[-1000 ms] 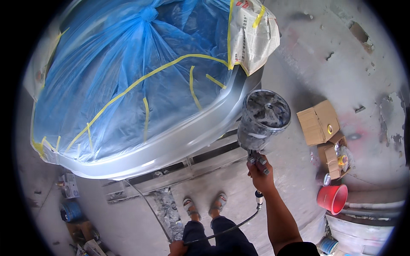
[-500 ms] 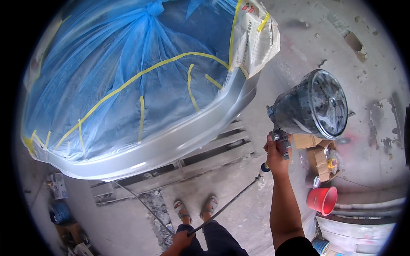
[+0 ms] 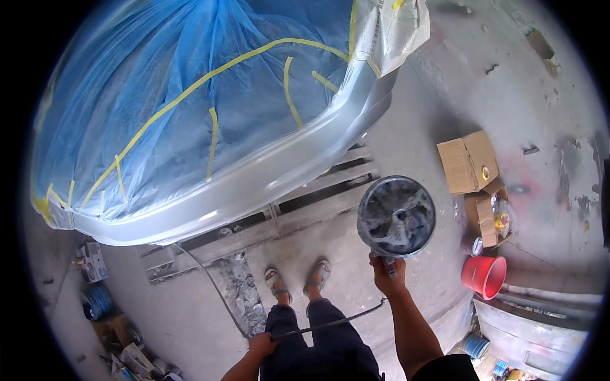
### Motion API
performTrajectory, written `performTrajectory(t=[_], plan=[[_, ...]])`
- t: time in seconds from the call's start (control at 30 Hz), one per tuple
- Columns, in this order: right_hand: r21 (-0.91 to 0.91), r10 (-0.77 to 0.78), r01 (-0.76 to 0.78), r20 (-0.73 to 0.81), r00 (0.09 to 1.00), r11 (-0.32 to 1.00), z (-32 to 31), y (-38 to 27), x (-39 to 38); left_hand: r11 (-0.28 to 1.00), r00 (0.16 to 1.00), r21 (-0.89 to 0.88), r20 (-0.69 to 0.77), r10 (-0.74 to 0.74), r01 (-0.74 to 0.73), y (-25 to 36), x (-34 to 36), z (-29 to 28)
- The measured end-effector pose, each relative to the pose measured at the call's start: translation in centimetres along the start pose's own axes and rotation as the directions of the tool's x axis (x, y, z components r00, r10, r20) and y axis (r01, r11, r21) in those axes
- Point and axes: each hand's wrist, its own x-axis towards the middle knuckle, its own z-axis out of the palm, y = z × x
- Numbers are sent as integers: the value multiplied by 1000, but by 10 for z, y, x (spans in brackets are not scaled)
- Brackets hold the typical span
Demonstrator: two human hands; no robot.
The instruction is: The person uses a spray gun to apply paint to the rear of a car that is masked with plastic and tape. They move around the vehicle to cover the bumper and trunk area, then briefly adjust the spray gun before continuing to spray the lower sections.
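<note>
- Gripping the hose (image 3: 327, 327): the left hand (image 3: 261, 345), fingers curled round it.
- The right hand (image 3: 387, 278) has its fingers wrapped on the gun (image 3: 397, 217).
- The gun has swung left and upright, putting it over floor (image 3: 438, 298) near the bumper (image 3: 248, 193), not touching.

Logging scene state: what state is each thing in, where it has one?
Right hand: closed around spray gun
Spray gun: held, cup uppermost, paint-smeared
Left hand: closed on hose
Hose: bent at left hand
Blue sheet: draped, creased, taped
Silver panel: uncovered, glossy
Newspaper: creased, taped
Red bucket: open, no lid
</note>
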Motion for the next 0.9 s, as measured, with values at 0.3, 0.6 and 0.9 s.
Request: performTrajectory(t=[0.3, 0.6, 0.9], plan=[[-103, -289, 278, -114, 950, 955, 30, -31, -32, 1000, 999, 9, 45, -26, 25, -3, 3, -2], [136, -154, 151, 14, 988, 979, -16, -36, -79, 998, 995, 50, 85, -45, 41, -17, -1, -22], [230, -163, 130, 128, 978, 964, -61, -53, -79, 1000, 1000, -24, 11, -15, 16, -20, 4, -19]])
